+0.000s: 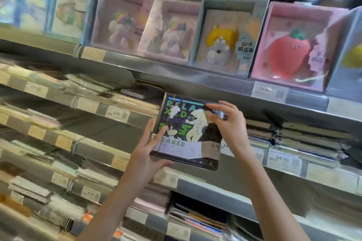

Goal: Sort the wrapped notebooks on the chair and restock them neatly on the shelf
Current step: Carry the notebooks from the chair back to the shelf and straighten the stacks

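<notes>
Two hands are raised before the shelf [215, 84]: the wrapped notebook [188, 131] is gripped by the left hand [146, 152] and pinched by the right hand [229, 123].

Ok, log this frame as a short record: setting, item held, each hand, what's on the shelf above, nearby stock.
setting: shop shelving with price tags
item held: wrapped notebook, dark cover, raised in front of the shelves
left hand: grips the notebook's lower left edge
right hand: pinches its upper right part
shelf above: boxed notebooks, including a cat box and a strawberry box
nearby stock: flat stack of notebooks to the right
</notes>
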`<state>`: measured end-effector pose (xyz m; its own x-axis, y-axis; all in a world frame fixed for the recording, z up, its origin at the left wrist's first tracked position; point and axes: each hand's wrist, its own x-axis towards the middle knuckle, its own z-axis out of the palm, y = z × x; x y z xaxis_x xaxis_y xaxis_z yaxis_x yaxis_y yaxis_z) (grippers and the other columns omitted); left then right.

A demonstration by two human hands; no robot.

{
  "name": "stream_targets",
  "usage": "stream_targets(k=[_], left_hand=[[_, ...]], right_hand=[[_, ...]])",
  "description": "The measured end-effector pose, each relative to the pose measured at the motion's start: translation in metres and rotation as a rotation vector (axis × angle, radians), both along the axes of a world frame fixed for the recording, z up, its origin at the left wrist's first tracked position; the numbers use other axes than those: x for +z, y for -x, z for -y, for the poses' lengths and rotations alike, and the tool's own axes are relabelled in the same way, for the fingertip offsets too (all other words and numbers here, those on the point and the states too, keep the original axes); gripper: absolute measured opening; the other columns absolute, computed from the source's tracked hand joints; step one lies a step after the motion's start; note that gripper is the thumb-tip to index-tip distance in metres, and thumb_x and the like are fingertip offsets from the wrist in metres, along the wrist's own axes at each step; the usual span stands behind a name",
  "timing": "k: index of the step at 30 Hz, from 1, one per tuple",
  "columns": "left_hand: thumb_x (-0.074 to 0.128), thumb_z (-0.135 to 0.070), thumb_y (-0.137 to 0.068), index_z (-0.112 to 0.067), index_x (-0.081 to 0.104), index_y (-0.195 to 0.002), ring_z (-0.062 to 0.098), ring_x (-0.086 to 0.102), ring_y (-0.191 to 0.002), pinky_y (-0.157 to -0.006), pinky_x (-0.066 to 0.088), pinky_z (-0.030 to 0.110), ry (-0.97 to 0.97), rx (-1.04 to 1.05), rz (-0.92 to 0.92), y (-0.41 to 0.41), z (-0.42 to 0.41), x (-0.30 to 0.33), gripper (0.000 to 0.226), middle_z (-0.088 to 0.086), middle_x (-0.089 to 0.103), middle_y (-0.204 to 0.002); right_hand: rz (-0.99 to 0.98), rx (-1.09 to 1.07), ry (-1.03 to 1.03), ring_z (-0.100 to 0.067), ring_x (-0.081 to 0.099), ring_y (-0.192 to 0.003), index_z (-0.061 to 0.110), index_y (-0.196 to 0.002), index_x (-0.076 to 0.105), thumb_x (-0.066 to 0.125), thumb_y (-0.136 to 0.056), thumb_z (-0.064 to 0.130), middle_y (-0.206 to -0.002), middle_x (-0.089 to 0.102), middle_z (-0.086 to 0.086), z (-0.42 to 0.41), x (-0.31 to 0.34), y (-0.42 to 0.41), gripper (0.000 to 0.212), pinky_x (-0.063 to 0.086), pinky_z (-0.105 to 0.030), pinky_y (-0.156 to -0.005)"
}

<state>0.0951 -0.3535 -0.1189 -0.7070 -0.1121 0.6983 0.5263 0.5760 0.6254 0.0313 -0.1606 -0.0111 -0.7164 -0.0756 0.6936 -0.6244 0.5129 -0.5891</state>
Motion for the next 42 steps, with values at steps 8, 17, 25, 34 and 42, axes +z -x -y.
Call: stream_targets(k=[8,17,25,34,42], left_hand=[[0.079,-0.006,-0.066,-0.031,0.029,-0.139,-0.018,0.018,-0.12,-0.094,0.009,-0.003,-0.119,-0.037,0.095,0.029,0.002,0.031,0.092,-0.028,0.007,-0.143],[0.076,-0.018,-0.071,-0.031,0.03,-0.143,0.0,0.015,-0.137,-0.113,0.016,0.033,-0.126,-0.051,0.167,0.045,0.002,0.05,0.086,-0.024,0.007,-0.151],[0.076,-0.018,-0.072,-0.031,0.032,-0.142,0.01,0.013,-0.141,-0.114,0.015,0.037,-0.104,0.022,0.222,0.043,-0.001,0.069,0.083,-0.016,0.007,-0.154],[0.074,-0.028,-0.075,-0.028,0.054,-0.126,0.008,0.035,-0.129,-0.099,0.026,0.018,-0.233,0.108,-0.01,0.037,-0.005,0.082,0.056,-0.012,0.043,-0.134],[0.071,-0.036,-0.075,-0.029,0.038,-0.138,0.012,0.032,-0.134,-0.107,0.028,0.027,-0.37,0.092,-0.054,0.059,-0.01,0.09,0.071,-0.006,0.039,-0.144]], right_hand=[[-0.007,-0.013,0.048,-0.018,0.054,-0.098,0.025,-0.11,0.068,0.065,-0.085,0.026,-0.101,0.058,-0.002,0.009,0.012,0.035,0.025,0.039,-0.022,-0.082],[0.048,0.074,-0.01,-0.014,0.047,-0.12,0.029,-0.111,0.066,0.053,-0.093,0.029,-0.121,0.06,-0.002,-0.001,0.012,0.039,0.022,0.037,-0.018,-0.093],[-0.038,0.167,-0.007,0.008,0.021,-0.136,0.053,-0.127,0.038,0.043,-0.088,0.054,-0.151,0.011,0.028,-0.019,-0.077,-0.028,0.04,0.033,-0.03,-0.109],[-0.227,0.157,-0.054,-0.004,-0.007,-0.143,0.043,-0.143,-0.009,0.051,-0.093,0.02,-0.156,-0.012,0.012,0.013,-0.081,-0.017,0.082,0.003,-0.013,-0.113],[-0.232,-0.003,-0.195,-0.006,-0.011,-0.142,0.026,-0.141,-0.016,0.051,-0.093,0.019,-0.152,-0.015,0.012,0.018,-0.054,0.013,0.082,0.002,-0.042,-0.118]])
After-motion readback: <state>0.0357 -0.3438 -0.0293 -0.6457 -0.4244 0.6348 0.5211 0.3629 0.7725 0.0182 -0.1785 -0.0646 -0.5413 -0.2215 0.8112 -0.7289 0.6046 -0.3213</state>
